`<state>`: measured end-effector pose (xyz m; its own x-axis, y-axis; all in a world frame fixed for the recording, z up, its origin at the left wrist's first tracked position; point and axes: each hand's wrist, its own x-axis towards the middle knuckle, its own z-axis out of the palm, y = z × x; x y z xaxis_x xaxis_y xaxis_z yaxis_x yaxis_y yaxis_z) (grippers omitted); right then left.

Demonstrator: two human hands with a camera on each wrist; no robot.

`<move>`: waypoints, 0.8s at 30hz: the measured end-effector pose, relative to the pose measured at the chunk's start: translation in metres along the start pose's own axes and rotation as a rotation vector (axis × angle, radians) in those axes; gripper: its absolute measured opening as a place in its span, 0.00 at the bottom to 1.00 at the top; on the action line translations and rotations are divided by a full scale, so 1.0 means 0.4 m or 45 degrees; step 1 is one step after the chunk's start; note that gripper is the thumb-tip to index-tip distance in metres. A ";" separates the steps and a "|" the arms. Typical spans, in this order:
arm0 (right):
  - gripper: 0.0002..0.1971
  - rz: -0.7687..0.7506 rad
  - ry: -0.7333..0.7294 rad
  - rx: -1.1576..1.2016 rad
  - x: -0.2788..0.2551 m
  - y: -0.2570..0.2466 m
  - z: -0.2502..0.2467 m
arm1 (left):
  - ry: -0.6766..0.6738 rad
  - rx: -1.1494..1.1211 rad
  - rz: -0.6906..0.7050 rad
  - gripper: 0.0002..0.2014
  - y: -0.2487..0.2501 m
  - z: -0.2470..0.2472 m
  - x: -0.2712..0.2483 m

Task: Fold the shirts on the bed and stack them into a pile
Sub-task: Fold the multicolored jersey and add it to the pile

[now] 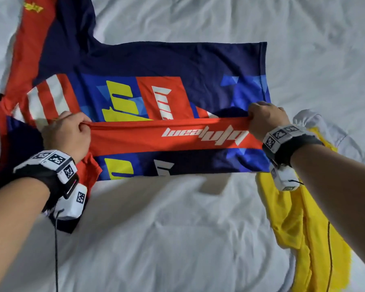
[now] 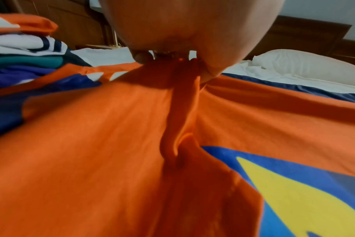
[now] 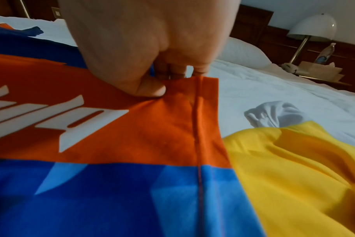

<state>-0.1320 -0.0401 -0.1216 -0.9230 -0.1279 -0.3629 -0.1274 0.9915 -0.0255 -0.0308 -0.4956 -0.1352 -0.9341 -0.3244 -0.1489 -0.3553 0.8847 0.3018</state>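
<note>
Looking at the white bed (image 1: 198, 239), I'm guessing the job is maybe halfway: the big navy-and-orange jersey (image 1: 156, 64) is lying spread across the middle and getting its near side folded over, while a stack of folded shirts (image 2: 24, 52) is already sitting at far left. Both the left hand (image 1: 66, 134) and right hand (image 1: 267, 118) are pinching the orange fold edge tight, and a crumpled yellow shirt (image 1: 303, 224) and white shirt (image 1: 316, 125) are still waiting at right.

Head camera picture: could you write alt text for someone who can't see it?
Two hands, left hand and right hand, pinch the near edge of a navy, red and blue jersey and pull it taut while folding it over on a white bed sheet. A crumpled yellow shirt lies at the right.
</note>
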 end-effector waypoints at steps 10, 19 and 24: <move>0.16 0.039 0.215 0.003 0.083 0.009 0.018 | 0.054 0.053 -0.131 0.21 0.047 0.026 0.061; 0.27 -0.386 0.192 -0.157 -0.214 -0.013 0.146 | -0.246 0.402 0.660 0.28 0.111 0.087 -0.181; 0.26 -0.407 0.169 -0.259 -0.258 0.057 0.176 | -0.156 0.547 0.616 0.30 0.029 0.090 -0.235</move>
<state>-0.0140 -0.0026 -0.1502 -0.8623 -0.4445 -0.2426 -0.4729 0.8782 0.0718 0.0541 -0.4427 -0.1515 -0.9654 0.1613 -0.2047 0.1724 0.9843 -0.0376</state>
